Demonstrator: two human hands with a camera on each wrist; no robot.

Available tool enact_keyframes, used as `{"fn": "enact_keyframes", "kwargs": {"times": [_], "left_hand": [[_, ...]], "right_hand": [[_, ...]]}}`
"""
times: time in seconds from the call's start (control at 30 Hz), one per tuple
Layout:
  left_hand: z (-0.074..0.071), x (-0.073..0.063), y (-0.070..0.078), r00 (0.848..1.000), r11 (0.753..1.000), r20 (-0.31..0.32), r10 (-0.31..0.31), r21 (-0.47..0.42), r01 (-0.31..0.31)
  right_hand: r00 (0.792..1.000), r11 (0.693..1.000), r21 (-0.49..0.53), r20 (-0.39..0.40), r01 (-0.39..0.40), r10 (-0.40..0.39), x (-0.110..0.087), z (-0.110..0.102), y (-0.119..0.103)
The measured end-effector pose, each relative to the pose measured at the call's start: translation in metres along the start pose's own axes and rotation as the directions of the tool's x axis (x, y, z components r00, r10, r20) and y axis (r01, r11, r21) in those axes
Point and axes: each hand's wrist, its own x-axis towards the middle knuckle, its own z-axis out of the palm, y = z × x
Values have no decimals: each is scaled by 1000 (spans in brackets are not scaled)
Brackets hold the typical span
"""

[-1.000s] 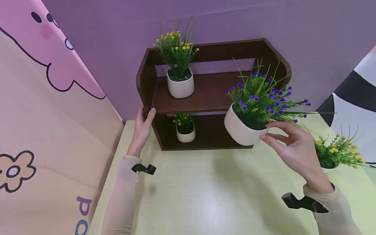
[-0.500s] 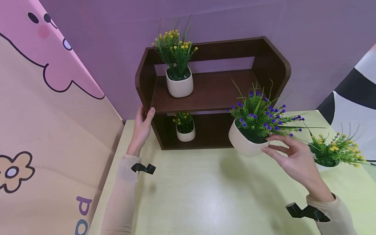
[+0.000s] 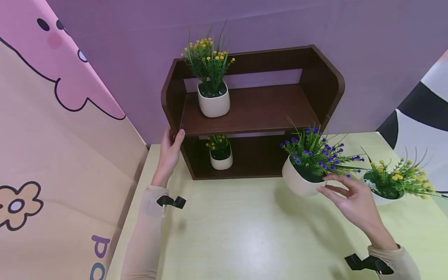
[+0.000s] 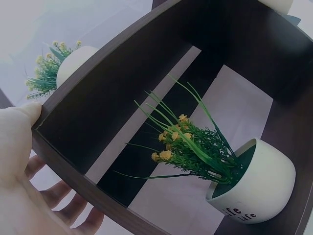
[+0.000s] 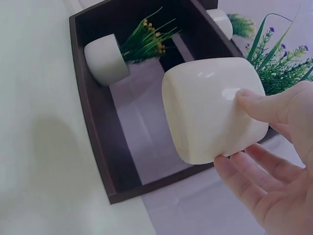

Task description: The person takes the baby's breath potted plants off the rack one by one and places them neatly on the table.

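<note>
My right hand (image 3: 353,202) pinches the rim of a white pot with purple flowers (image 3: 303,179), holding it tilted in the air before the shelf's lower right corner. In the right wrist view the thumb lies on the side of this pot (image 5: 210,112) and the fingertips touch its edge. My left hand (image 3: 169,153) grips the left side panel of a dark brown two-tier shelf (image 3: 245,111), thumb in front. On the upper board stands a white pot with yellow flowers (image 3: 214,103); a similar pot (image 3: 221,159) stands at the lower left, its top partly hidden by the upper board.
Another white pot with yellow flowers (image 3: 383,194) stands on the pale table (image 3: 238,229) at the right, just beyond my right hand. A purple backdrop (image 3: 266,23) rises behind the shelf, and a printed panel (image 3: 63,155) borders the left side.
The right hand has brought the purple-flowered pot down and a little to the right, away from the upper board's front. The left hand keeps its grip on the shelf.
</note>
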Motion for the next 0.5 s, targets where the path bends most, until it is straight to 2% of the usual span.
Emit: {"fn": "enact_keyframes", "kwargs": {"times": [0.3, 0.5], "left_hand": [[1, -2, 0, 1000, 1000, 0, -4, 20, 4], [1, -3, 0, 1000, 1000, -1, 17, 6, -17]], "right_hand": [[999, 998, -22, -12, -51, 51, -11, -7, 30], [995, 994, -29, -16, -102, 102, -15, -11, 46]]}}
